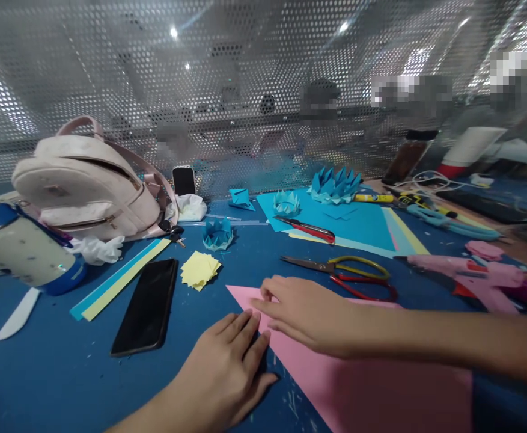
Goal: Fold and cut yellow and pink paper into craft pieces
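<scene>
A large pink sheet of paper (393, 391) lies on the blue table, with a pointed corner at its upper left and a slanting left edge. My right hand (306, 313) rests on the sheet near that corner, its thumb and fingers apart. Beside it, my left hand (231, 361) lies palm down at the slanting edge. Its fingertips touch the paper and its thumb is stretched out. Just beyond the sheet are scissors (335, 266) with one yellow and one red handle.
To the left are a phone (146, 307), yellow paper pieces (199, 270), paper strips (123, 279), a bottle (24, 246) and a backpack (87, 183). Folded blue paper rings (218, 233), blue sheets (366, 228) and red-handled scissors (310, 230) lie farther back. A pink glue gun (475, 273) is right.
</scene>
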Demonstrator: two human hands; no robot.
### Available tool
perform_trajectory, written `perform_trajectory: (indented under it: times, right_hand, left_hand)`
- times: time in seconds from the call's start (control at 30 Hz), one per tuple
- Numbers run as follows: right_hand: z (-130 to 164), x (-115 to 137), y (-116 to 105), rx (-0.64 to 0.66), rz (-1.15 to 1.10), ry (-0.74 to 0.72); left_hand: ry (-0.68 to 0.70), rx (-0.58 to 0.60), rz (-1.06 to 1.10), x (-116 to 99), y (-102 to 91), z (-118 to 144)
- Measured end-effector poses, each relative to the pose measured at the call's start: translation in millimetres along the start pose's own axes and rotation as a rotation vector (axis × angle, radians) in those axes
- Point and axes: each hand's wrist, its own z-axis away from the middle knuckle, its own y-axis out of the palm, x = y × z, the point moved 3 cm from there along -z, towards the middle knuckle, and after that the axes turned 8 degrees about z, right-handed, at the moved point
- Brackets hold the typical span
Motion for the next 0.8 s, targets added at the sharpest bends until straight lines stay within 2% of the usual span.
perform_trajectory:
  times: [0.17, 0.3, 0.5, 0.63, 0.73, 0.8]
  right_hand:
    - [-36, 1, -9, 0.031, 0.154, -0.047]
    - [-51, 2, -8, 0.027, 0.174, -0.061]
    - [-55, 7, 7, -0.08, 0.303, -0.139]
    - [-56, 4, 16, -0.104, 0.307, -0.156]
    - [-54, 1, 12, -0.11, 0.261, -0.136]
    - [-50, 3, 0, -0.128, 0.207, -0.1]
  left_hand:
    - [-0.037, -0.009, 0.043, 2, 2.1, 4]
    - [-0.064, -0.064, 0.086, 3, 3.2, 7]
    - [-0.063, -0.083, 0.096, 4, 4.6, 7]
    - [-0.061, -0.076, 0.098, 3, 4.4, 6]
    - [-0.053, -0.072, 0.081, 2, 3.7, 6]
    - [-0.046, -0.072, 0.062, 1, 3.9, 5]
